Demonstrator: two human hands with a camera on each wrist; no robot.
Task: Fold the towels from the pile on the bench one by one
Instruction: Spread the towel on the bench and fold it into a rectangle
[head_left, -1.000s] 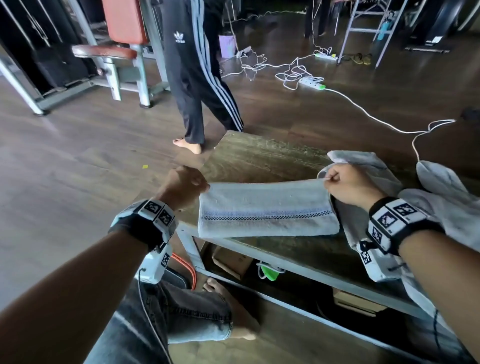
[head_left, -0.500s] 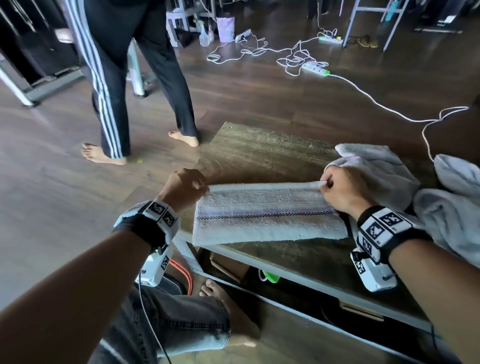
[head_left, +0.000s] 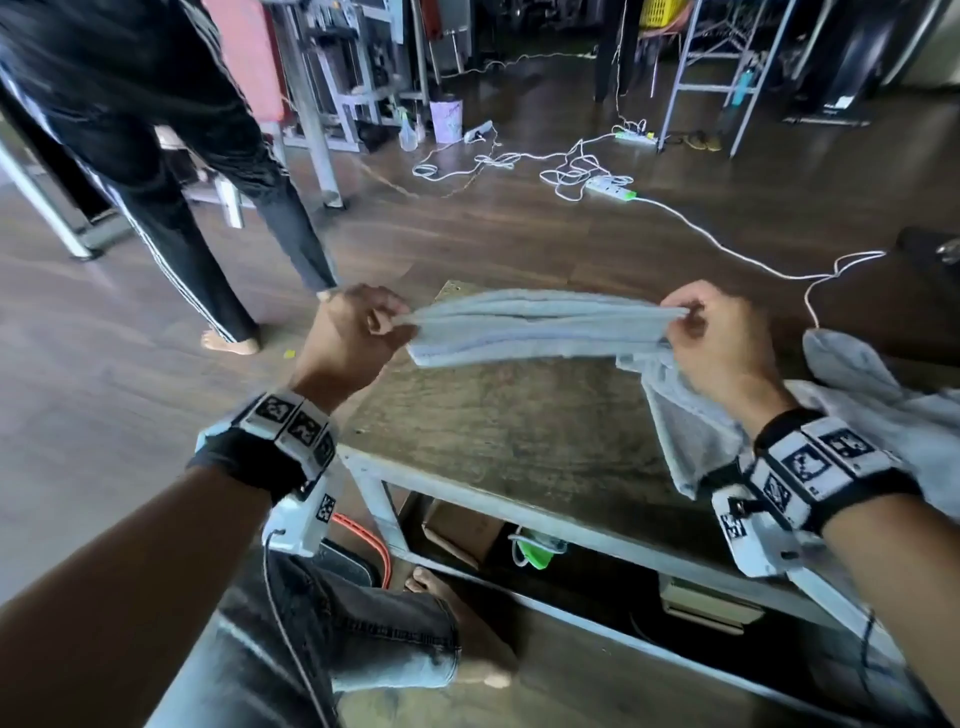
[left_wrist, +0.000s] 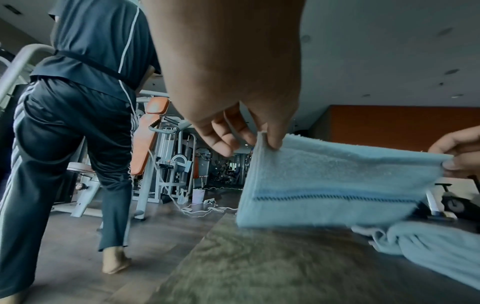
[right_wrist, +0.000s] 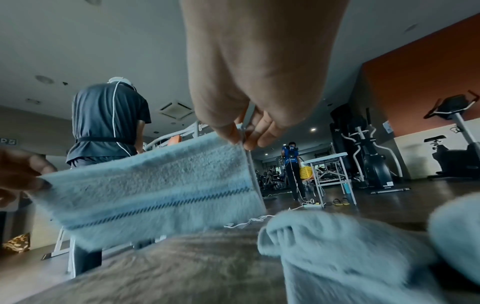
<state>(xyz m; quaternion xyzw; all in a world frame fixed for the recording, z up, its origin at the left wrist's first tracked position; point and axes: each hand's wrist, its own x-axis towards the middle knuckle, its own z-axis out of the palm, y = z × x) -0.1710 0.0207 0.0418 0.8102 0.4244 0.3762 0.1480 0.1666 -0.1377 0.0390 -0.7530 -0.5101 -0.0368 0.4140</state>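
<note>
A folded light towel (head_left: 535, 327) with a dark stitched stripe hangs stretched in the air above the wooden bench (head_left: 498, 431). My left hand (head_left: 363, 325) pinches its left end, and my right hand (head_left: 696, 325) pinches its right end. The left wrist view shows the towel (left_wrist: 332, 185) hanging from my left hand (left_wrist: 262, 142), clear of the bench top. In the right wrist view my right hand (right_wrist: 241, 139) holds the towel (right_wrist: 155, 189) by its upper corner. The pile of unfolded towels (head_left: 883, 415) lies on the bench's right part, partly under my right forearm.
A person in dark striped trousers (head_left: 171, 171) stands barefoot on the floor left of the bench. White cables and a power strip (head_left: 613, 187) lie on the floor beyond it. Boxes sit under the bench (head_left: 701, 603). Gym machines stand at the back.
The towel lay flat on the bench with both hands at its far corners; now both hands have lifted it off the bench, stretched between them. The standing person has stepped left.
</note>
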